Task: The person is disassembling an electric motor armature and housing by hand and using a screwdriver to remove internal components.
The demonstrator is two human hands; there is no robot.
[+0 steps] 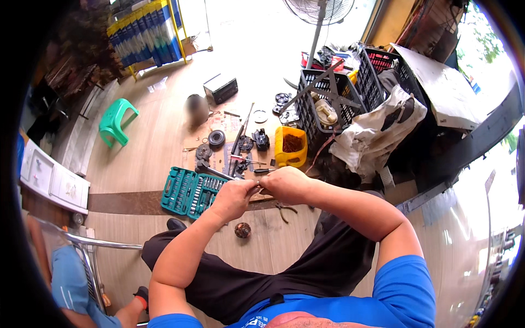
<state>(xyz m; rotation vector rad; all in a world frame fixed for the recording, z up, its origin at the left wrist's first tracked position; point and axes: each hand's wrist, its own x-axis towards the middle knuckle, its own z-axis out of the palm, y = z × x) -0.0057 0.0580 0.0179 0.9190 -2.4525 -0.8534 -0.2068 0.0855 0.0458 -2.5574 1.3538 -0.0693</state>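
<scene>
My left hand [234, 195] and my right hand [284, 185] meet above the cardboard, fingers closed round a small metallic piece [258, 183] too small to name. Below my hands lie pliers [285, 214] and a round copper-coloured motor part [242, 230]. An open teal socket set [181, 185] sits left of them. Beyond are a long bar [238, 139], a black wheel [216, 138], dark discs [203, 152], a black housing [261, 140] and a yellow cut-open container [290, 148] on a cardboard sheet [224, 120].
A green stool [115, 123] stands left. Black crates [320, 95], draped white cloth [372, 134] and a fan [318, 11] are at back right. A dark box [221, 90] and a yellow rack [147, 38] stand behind. Another person's leg [76, 284] shows beside a metal rail [101, 240].
</scene>
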